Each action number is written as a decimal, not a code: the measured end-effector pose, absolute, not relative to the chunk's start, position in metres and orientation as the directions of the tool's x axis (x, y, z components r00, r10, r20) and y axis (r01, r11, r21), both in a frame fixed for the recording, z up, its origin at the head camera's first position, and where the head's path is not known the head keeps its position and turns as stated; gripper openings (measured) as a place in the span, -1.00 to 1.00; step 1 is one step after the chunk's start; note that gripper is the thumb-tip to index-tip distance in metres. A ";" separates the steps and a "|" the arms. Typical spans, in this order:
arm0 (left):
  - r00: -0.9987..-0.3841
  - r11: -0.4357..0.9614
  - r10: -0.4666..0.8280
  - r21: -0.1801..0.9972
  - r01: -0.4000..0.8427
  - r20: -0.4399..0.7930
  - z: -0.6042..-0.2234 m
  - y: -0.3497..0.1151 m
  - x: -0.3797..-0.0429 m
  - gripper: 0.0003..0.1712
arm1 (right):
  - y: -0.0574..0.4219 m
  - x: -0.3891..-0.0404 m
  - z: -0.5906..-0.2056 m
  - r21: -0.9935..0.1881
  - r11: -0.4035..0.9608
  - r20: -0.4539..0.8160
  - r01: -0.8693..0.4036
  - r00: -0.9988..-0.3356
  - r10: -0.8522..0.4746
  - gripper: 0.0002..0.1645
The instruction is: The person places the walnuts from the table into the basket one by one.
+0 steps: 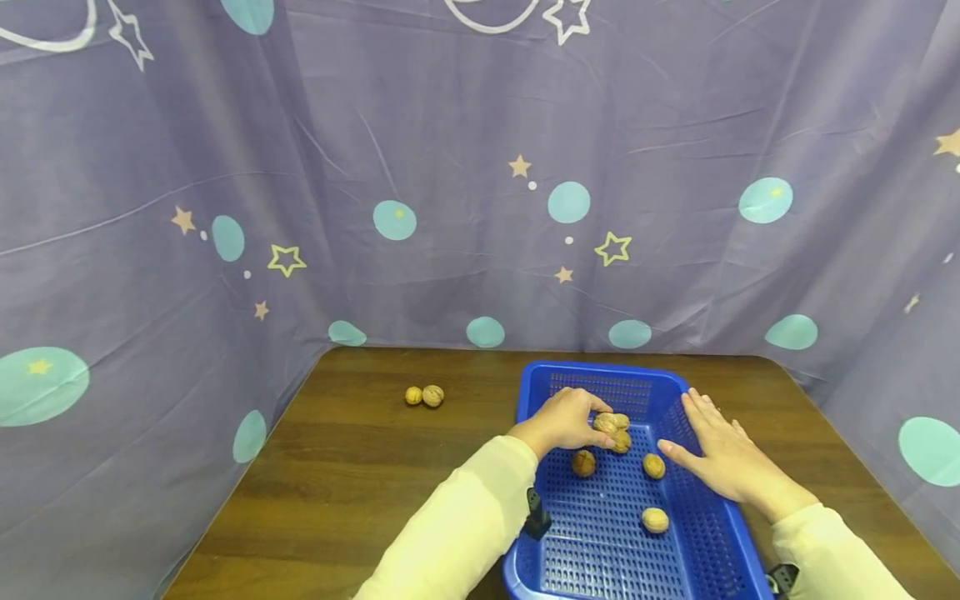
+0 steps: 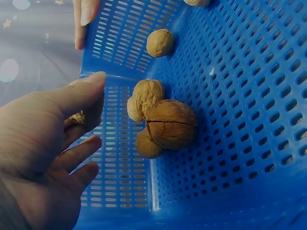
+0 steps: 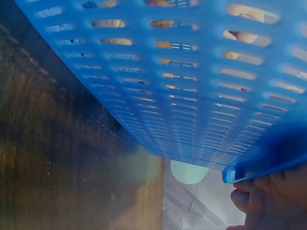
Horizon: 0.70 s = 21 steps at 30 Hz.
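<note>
My left hand (image 1: 567, 421) reaches into a blue plastic basket (image 1: 528, 392). In the left wrist view it pinches a walnut (image 2: 79, 117) between thumb and fingers, which mostly hide the nut. Beside it a cracked walnut (image 2: 171, 125) lies against several others on the basket floor. Toward the basket's right side are two separate walnuts, one farther back (image 1: 654, 466) and one nearer (image 1: 655, 521). My right hand (image 1: 723, 454) rests on the right rim with its fingers extended and its thumb reaching over the inside.
Two more walnuts (image 1: 423, 396) lie on the brown wooden table (image 1: 337, 483), left of the basket near the back edge. A patterned purple-grey curtain (image 1: 450, 167) hangs behind the table and along its sides.
</note>
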State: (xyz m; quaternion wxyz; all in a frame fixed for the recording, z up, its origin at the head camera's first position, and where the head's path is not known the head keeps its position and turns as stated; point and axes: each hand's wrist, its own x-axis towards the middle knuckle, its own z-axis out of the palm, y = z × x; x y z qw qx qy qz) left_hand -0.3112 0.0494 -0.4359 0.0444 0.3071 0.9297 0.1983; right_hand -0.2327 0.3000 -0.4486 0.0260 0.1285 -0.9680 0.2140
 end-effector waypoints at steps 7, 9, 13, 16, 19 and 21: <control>-0.808 0.745 0.589 0.381 0.548 0.012 -0.439 0.050 -0.312 -0.44 | 0.300 -0.233 -0.449 -0.406 0.876 0.110 -0.259 -0.966 -0.235 0.11; -0.808 0.746 0.589 0.376 0.549 0.012 -0.440 0.050 -0.312 -0.44 | 0.300 -0.233 -0.449 -0.407 0.876 0.111 -0.259 -0.966 -0.234 0.10; -0.803 0.745 0.597 0.368 0.556 0.005 -0.441 0.050 -0.312 -0.46 | 0.300 -0.233 -0.449 -0.405 0.877 0.111 -0.259 -0.966 -0.234 0.10; -0.802 0.742 0.598 0.376 0.555 0.002 -0.442 0.050 -0.312 -0.54 | 0.300 -0.233 -0.449 -0.407 0.876 0.110 -0.259 -0.966 -0.235 0.11; -0.800 0.734 0.600 0.385 0.559 0.018 -0.441 0.050 -0.313 -0.59 | 0.300 -0.233 -0.448 -0.409 0.875 0.109 -0.260 -0.966 -0.236 0.11; -0.801 0.732 0.599 0.385 0.562 0.030 -0.441 0.050 -0.313 -0.57 | 0.300 -0.233 -0.448 -0.409 0.874 0.108 -0.261 -0.965 -0.237 0.10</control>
